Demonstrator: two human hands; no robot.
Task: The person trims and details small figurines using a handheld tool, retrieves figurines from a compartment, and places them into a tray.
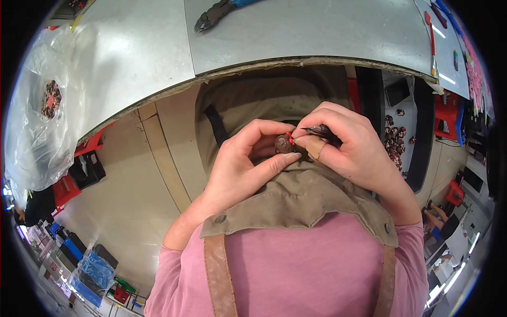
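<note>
Both of my hands meet in front of my olive apron point(296, 185), below the table edge. My left hand point(237, 158) pinches a small, round, dark brown piece point(283, 144) between thumb and fingers. A bit of bright red shows on the right side of this piece. In my right hand point(351, 140) is a slim dark tool point(323, 132) with a pointed metal tip; its exact kind is hidden by the fingers. Tan tape point(315, 147) wraps my right thumb, which touches the piece near the red bit.
A grey table point(317, 31) spans the front, bearing a dark-ended tool with a blue part point(214, 17) and a red-handled brush point(433, 47). A clear plastic bag point(31, 142) hangs at left. Small dark-and-pink pieces point(393, 142) fill part of a tray at right, near a red stool point(448, 113).
</note>
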